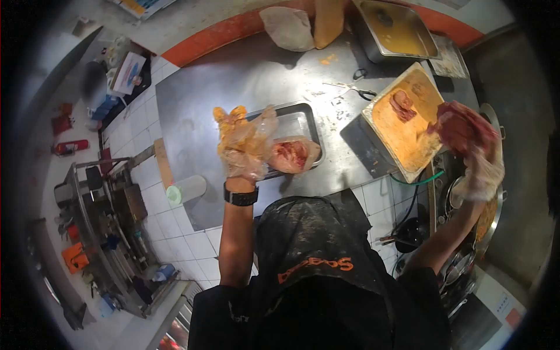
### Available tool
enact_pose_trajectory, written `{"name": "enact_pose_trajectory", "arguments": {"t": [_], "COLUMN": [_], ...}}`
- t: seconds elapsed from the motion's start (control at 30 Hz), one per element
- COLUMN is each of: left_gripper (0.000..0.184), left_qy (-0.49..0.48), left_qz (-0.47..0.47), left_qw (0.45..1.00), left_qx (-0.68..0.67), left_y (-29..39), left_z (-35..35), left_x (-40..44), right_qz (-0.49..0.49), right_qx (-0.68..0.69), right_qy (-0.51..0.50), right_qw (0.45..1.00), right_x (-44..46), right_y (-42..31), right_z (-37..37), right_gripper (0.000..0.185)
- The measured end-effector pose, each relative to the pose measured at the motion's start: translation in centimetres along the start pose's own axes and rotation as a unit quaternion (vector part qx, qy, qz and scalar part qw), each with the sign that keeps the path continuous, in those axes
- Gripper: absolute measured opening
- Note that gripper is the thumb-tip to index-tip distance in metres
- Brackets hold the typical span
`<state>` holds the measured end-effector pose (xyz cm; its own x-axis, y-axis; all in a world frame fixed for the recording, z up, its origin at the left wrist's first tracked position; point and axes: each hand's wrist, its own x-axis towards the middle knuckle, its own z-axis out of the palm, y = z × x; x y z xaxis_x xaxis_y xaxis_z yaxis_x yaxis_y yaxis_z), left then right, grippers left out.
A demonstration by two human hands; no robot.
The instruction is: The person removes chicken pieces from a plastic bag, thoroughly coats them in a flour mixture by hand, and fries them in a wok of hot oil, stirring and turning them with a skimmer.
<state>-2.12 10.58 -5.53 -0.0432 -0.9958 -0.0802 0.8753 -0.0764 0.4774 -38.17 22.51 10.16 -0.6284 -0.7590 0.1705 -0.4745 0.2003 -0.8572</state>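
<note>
My left hand [246, 146], in a clear plastic glove smeared with orange, is over the left side of a metal tray [318, 125], its orange-coated fingers apart. Beside it in the tray lies a plastic bag [293, 154] with red meat inside. My right hand [481, 175], also gloved, is raised at the right and holds a large piece of raw red meat [466, 128]. Left of that meat is a deep container of orange marinade [420, 137], with a smaller meat piece [402, 106] in it.
Scissors [359, 90] lie on the steel table [198, 99] behind the container. A deep metal pan [396, 35] of yellowish liquid stands at the back right. A plastic jar [189, 189] with a green lid is at the left edge. Shelving [105, 233] stands far left.
</note>
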Motion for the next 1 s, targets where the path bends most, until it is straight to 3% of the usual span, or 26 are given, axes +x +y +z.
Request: {"name": "enact_pose_trajectory", "arguments": {"t": [0.03,0.07,0.1,0.17,0.2,0.23,0.3,0.33,0.4,0.43,0.47,0.5,0.53,0.57,0.6,0.63,0.7,0.77,0.87,0.93,1.0], "left_gripper": [0.032,0.034,0.034,0.043,0.043,0.044,0.044,0.045,0.045,0.045,0.039,0.039,0.04,0.043,0.045,0.048,0.046,0.045,0.042,0.04,0.038], "left_qy": [-0.02,-0.042,-0.042,0.028,0.026,-0.056,-0.147,-0.149,-0.11,-0.088,-0.044,-0.027,-0.004,-0.054,-0.073,-0.09,-0.051,-0.001,0.064,0.102,0.01], "left_qz": [-0.066,-0.132,-0.129,-0.075,-0.077,0.033,0.142,0.174,0.127,0.105,0.056,0.023,-0.004,0.009,0.018,0.037,0.047,0.054,0.033,0.006,0.031], "left_qw": [0.995,0.981,0.981,0.995,0.995,0.915,0.708,0.646,0.703,0.73,0.886,0.94,0.977,0.766,0.587,0.374,0.632,0.833,0.938,0.962,0.941], "left_qx": [-0.069,-0.139,-0.136,0.054,0.056,0.397,0.676,0.728,0.691,0.669,0.459,0.339,0.211,0.641,0.806,0.922,0.772,0.551,0.339,0.253,0.338], "left_y": [0.1,0.2,0.1,-0.2,-0.2,-0.1,-0.1,0.0,-0.7,-1.0,-1.4,-1.2,-1.1,-0.8,-0.7,-0.6,-0.8,-0.8,0.1,0.1,-0.3], "left_z": [-0.6,-1.0,-1.2,-1.0,-1.1,-1.1,-1.1,-1.0,-2.9,-3.8,-4.4,-4.0,-3.5,-1.1,-0.7,-0.3,-2.4,-3.9,-3.6,-3.1,-3.1], "left_x": [0.2,0.4,0.4,0.3,0.2,0.0,0.0,0.1,0.1,0.1,-0.2,-0.5,-0.9,-0.6,-0.4,-0.3,-0.1,0.3,0.3,0.1,-0.1], "right_qz": [-0.06,-0.031,-0.001,-0.008,-0.014,-0.1,-0.285,-0.334,-0.37,-0.325,-0.279,-0.279,-0.362,-0.436,-0.432,-0.406,-0.376,-0.322,-0.348,-0.351,-0.349], "right_qx": [-0.103,-0.253,-0.398,-0.388,-0.381,-0.315,-0.127,-0.064,-0.021,-0.089,-0.156,-0.158,-0.18,-0.212,-0.22,-0.203,-0.182,-0.181,-0.161,-0.137,-0.14], "right_qy": [-0.027,-0.057,-0.084,-0.118,-0.15,-0.16,-0.242,-0.284,-0.315,-0.379,-0.441,-0.437,-0.425,-0.399,-0.392,-0.445,-0.496,-0.483,-0.481,-0.481,-0.493], "right_qw": [0.993,0.965,0.914,0.914,0.912,0.93,0.919,0.897,0.874,0.862,0.839,0.84,0.81,0.778,0.782,0.772,0.761,0.794,0.788,0.792,0.784], "right_x": [1.0,1.2,1.2,0.5,0.0,-1.2,-4.8,-6.3,-8.8,-9.0,-9.1,-10.2,-11.6,-11.3,-10.8,-10.4,-10.8,-11.4,-9.7,-9.3,-9.5], "right_y": [0.8,1.2,1.5,1.1,1.3,2.1,1.7,1.6,2.6,1.7,1.0,1.8,3.5,4.5,3.9,3.1,3.2,4.7,3.1,2.4,2.4], "right_z": [1.1,1.4,1.9,4.3,5.5,6.9,12.1,15.1,21.6,23.6,25.1,26.8,28.6,29.2,29.2,29.0,29.9,31.6,29.0,27.9,28.0], "right_gripper": [0.04,0.038,0.036,0.034,0.032,0.03,0.026,0.025,0.023,0.022,0.021,0.021,0.022,0.023,0.023,0.024,0.024,0.031,0.035,0.038,0.037]}}
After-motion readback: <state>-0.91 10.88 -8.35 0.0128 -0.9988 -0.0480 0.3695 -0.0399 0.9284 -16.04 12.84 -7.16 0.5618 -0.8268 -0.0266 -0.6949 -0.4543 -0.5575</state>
